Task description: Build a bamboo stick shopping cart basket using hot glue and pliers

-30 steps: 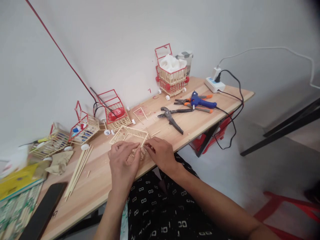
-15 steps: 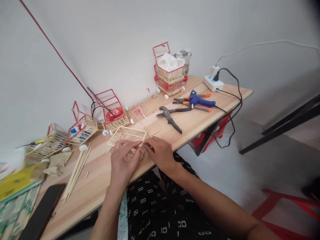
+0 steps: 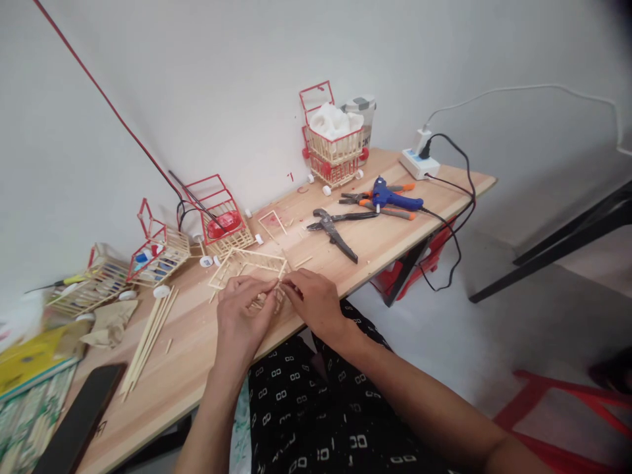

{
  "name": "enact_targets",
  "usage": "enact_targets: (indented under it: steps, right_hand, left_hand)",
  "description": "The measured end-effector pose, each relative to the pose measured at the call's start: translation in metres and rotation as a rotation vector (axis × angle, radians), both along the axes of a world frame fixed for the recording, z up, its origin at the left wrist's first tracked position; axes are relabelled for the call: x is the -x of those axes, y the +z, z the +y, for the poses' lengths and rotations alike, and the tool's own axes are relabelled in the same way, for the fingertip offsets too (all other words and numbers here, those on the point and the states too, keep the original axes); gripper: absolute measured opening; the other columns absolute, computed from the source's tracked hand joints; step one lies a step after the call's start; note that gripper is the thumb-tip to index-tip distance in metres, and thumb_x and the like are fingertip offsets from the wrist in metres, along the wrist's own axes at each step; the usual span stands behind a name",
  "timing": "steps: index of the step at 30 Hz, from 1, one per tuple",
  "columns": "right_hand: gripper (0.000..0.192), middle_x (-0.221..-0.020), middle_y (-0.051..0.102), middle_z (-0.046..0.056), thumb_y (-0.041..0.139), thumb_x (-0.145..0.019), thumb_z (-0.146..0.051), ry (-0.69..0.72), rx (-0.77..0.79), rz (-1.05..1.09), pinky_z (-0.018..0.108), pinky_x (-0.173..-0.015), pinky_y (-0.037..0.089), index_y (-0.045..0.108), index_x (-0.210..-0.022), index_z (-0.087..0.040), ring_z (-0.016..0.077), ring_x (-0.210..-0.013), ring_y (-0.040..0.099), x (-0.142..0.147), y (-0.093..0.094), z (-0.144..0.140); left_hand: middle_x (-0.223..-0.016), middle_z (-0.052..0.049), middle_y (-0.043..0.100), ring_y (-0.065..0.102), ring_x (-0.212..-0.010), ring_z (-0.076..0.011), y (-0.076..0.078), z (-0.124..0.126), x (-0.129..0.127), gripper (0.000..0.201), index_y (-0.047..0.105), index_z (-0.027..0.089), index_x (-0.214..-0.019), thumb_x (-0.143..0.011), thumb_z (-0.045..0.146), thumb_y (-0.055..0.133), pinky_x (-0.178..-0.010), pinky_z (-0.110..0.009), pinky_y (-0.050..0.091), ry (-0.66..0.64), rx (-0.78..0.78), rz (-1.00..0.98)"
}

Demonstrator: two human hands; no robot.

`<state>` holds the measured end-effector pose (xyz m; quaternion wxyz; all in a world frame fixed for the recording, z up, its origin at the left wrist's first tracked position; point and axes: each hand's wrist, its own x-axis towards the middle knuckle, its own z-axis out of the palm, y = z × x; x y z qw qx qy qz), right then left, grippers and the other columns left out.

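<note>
Two hands on one small stick frame (image 3: 247,263) at the near edge of the wooden table (image 3: 197,355). Left hand (image 3: 241,316) pinching a thin stick (image 3: 266,284) at the frame's near corner, fingers curled closed around it. Right hand (image 3: 313,299) meeting it from the other side, fingertips pinched on the same joint, touching the left. Frame lying flat, partly hidden under both hands.

Loose bundle of long sticks (image 3: 148,339) left of the hands, near. Red-and-wood mini carts (image 3: 220,217) along the wall behind. Black pliers (image 3: 333,230) and blue glue gun (image 3: 392,196) well apart, further right. White power strip (image 3: 417,162) at the far corner. Dark phone (image 3: 79,415) at the near left edge.
</note>
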<state>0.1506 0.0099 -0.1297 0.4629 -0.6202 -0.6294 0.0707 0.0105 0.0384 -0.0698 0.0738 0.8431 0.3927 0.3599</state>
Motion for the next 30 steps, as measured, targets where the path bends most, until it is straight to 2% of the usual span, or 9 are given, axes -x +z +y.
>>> enact_targets:
  steps: [20, 30]
  right_hand:
    - [0.014, -0.086, 0.069, 0.002, 0.056, -0.093, -0.031, 0.023, -0.014, 0.011, 0.026, -0.072, 0.041, 0.068, -0.091, -0.023, 0.0164, -0.08, 0.061, 0.0002, -0.0005, 0.0005]
    - [0.014, -0.087, 0.069, 0.002, 0.057, -0.093, -0.029, 0.078, -0.017, 0.105, 0.025, -0.071, 0.044, 0.068, -0.092, -0.021, 0.0148, -0.075, 0.06, -0.0048, -0.0011, -0.0016]
  left_hand:
    - [-0.082, -0.004, 0.075, 0.063, -0.085, -0.0228, -0.0015, -0.0002, 0.0006, 0.013, 0.075, 0.023, -0.082, -0.079, 0.029, 0.063, -0.08, -0.039, 0.048, 0.013, 0.009, -0.036]
    - [-0.086, -0.004, 0.071, 0.062, -0.092, -0.0228, -0.0032, -0.0017, 0.0088, 0.018, 0.069, 0.021, -0.094, -0.08, 0.033, 0.066, -0.086, -0.038, 0.047, 0.081, -0.001, -0.011]
